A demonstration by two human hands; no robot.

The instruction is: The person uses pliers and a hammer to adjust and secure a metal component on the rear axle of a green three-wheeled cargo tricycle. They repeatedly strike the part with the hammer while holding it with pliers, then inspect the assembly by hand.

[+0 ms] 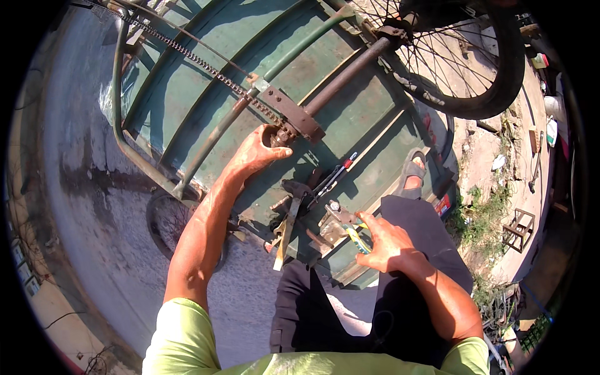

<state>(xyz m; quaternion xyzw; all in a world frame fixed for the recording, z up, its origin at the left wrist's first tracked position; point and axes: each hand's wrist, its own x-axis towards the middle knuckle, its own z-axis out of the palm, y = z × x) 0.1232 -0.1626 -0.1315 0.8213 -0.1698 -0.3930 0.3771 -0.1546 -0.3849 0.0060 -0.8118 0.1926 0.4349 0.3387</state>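
Note:
My left hand [256,152] is closed around the rusty end of an axle, at a small sprocket [284,135]. Its thumb lies stretched along the near side, and the other fingers are partly hidden. A chain [206,65] runs from the sprocket to the upper left. Beside it, a rusty bracket [290,112] carries the axle tube [350,75]. Lower right, my right hand [389,242] grips pliers [357,239] with yellow and dark handles, their metal jaws pointing away from me. A hammer [290,219] and a thin red-and-blue-marked tool [334,177] lie between the hands.
Under the work is an overturned green metal cart body [250,31] with ribs and a tube frame [209,147]. A spoked wheel [500,87] stands upper right. My sandalled foot [412,172] rests on the metal. Another wheel [164,225] shows lower left; a small stool-like frame [519,229] stands far right.

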